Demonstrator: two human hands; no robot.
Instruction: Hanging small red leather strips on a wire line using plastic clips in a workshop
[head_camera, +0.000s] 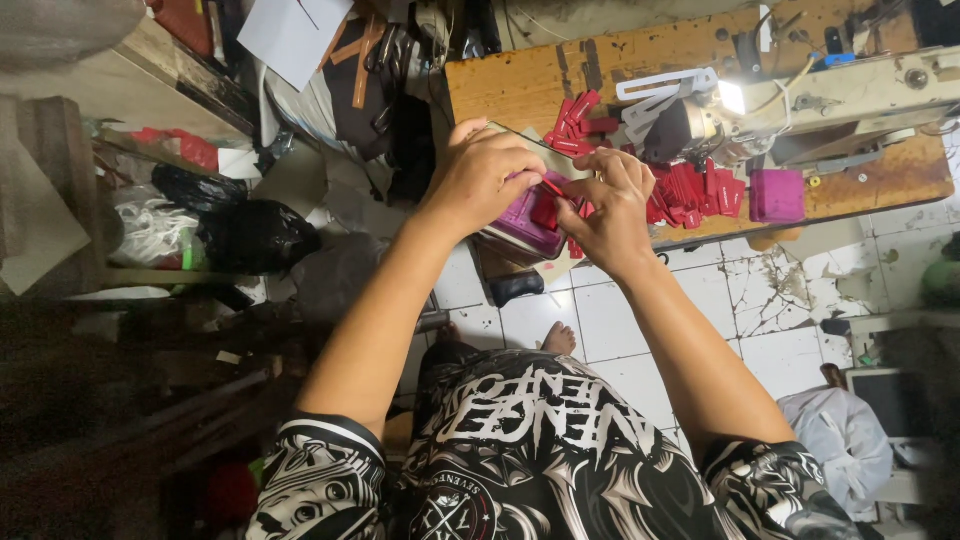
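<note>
— Red strip (549, 189), where is it?
— Pinched between my left hand (487, 175) and right hand (610, 205), both closed on it, over the purple piece (520, 225). More red pieces (685, 195) lie beyond my right hand.

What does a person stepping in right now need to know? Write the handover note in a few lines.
Left hand: pressing on the magenta pouch at the table edge.
Right hand: pinching a small red strip against the pouch.
Supplies: pile of red strips beside the sewing machine; a second magenta piece lies further right.
Done: one strip is at the pouch; whether it is fixed cannot be told.
Left: many loose strips remain in the pile.
</note>
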